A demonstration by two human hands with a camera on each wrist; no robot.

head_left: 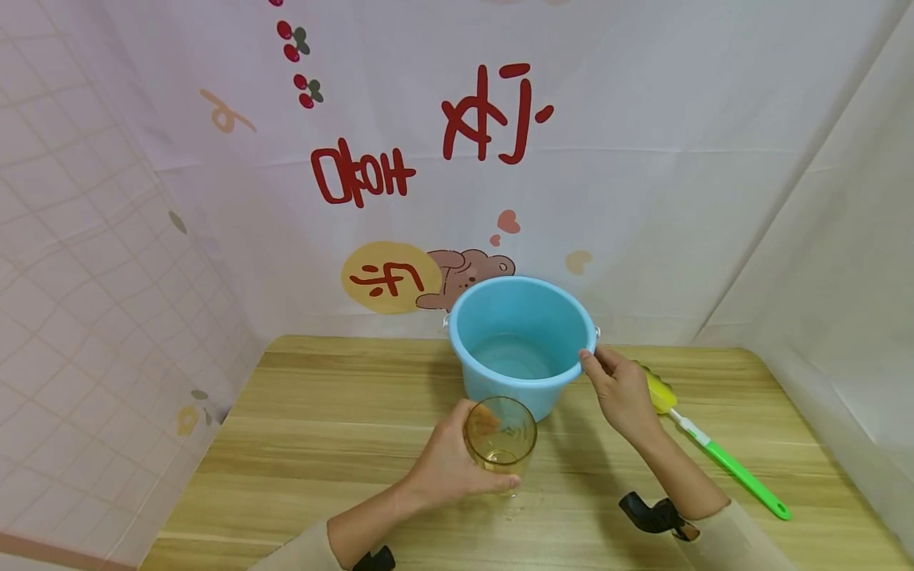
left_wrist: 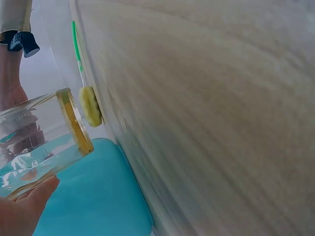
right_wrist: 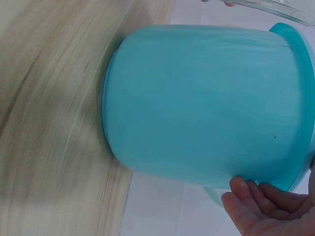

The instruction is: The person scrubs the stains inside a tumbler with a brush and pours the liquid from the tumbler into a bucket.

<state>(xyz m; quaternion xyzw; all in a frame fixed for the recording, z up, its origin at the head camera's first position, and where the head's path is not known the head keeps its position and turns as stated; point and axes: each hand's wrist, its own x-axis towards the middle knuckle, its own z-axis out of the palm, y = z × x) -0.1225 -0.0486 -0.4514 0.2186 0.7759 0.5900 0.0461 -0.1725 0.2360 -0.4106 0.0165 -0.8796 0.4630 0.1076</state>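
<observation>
My left hand (head_left: 443,474) grips a clear, amber-tinted drinking glass (head_left: 505,458), thumb and fingers around its side. The glass is held above the table, in front of a light blue bucket (head_left: 480,379). In the left wrist view the glass (left_wrist: 47,140) has its rim pointing toward the table, and the bucket (left_wrist: 93,196) is behind it. My right hand (head_left: 627,396) holds the bucket's right rim, thumb on top. In the right wrist view its fingers (right_wrist: 241,196) curl under the rim beside the bucket wall (right_wrist: 197,103). The bucket stands upright on the table.
A sponge brush with a yellow head (head_left: 660,394) and green handle (head_left: 746,477) lies right of the bucket. A few wet drops (head_left: 512,507) mark the wooden table (head_left: 321,428) below the glass. Printed cloth (head_left: 643,222) hangs behind the table.
</observation>
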